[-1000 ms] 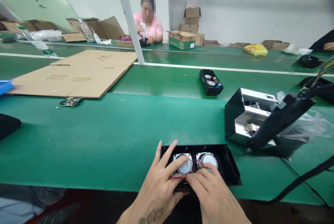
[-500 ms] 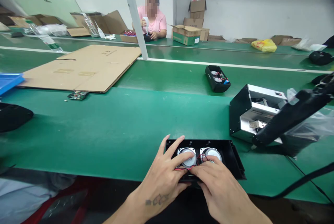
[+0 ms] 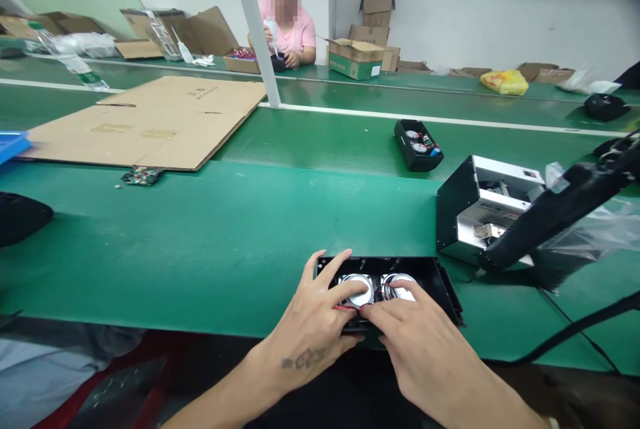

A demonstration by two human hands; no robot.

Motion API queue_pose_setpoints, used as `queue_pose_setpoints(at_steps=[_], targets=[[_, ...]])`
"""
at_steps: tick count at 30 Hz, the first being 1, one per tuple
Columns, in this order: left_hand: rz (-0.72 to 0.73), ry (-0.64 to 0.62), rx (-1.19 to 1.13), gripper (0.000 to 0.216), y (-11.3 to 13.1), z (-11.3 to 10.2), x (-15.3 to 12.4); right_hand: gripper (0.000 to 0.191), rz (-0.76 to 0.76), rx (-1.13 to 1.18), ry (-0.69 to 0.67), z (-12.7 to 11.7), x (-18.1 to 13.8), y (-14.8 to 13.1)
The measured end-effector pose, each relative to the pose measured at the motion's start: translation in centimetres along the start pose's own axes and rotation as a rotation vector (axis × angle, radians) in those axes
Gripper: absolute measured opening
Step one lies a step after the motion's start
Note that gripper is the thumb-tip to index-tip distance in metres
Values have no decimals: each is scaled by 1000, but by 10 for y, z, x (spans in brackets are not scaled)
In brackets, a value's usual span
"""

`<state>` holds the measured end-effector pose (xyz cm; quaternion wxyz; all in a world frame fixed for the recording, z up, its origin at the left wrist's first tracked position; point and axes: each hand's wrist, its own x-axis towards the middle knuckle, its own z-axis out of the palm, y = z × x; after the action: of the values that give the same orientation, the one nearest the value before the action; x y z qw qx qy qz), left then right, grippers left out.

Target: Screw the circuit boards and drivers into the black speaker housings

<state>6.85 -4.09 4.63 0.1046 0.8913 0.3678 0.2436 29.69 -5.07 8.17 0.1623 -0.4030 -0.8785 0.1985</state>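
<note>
A black speaker housing [image 3: 434, 279] lies open at the near edge of the green table, with two round silver speaker drivers [image 3: 356, 287] inside and thin red wires [image 3: 345, 308] between them. My left hand [image 3: 311, 322] rests on the housing's left part, fingers spread, thumb tip pressing at the red wires. My right hand [image 3: 423, 342] lies over the housing's near edge, its fingers pinched together at the wires between the two drivers.
A black and silver metal box [image 3: 483, 212] stands to the right with a black tool [image 3: 550, 212] resting across it and a cable running off. Another speaker housing [image 3: 418, 145] sits farther back. Flat cardboard [image 3: 150, 123] lies far left. A person in pink sits at the far side.
The view shifted slightly; both hands stayed on the housing at the wires, with the fingers moving only a little.
</note>
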Motion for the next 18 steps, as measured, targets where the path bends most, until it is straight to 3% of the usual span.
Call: queue_pose_setpoints(at_steps=[3, 7, 18], targets=[[28, 62, -4, 24, -1, 5, -4, 51, 33, 70, -23, -1, 0, 0], [24, 76, -6, 21, -2, 9, -8, 52, 79, 192, 46, 2, -5, 4], [-13, 101, -53, 17, 2, 11, -9, 49, 14, 213, 103, 17, -8, 5]])
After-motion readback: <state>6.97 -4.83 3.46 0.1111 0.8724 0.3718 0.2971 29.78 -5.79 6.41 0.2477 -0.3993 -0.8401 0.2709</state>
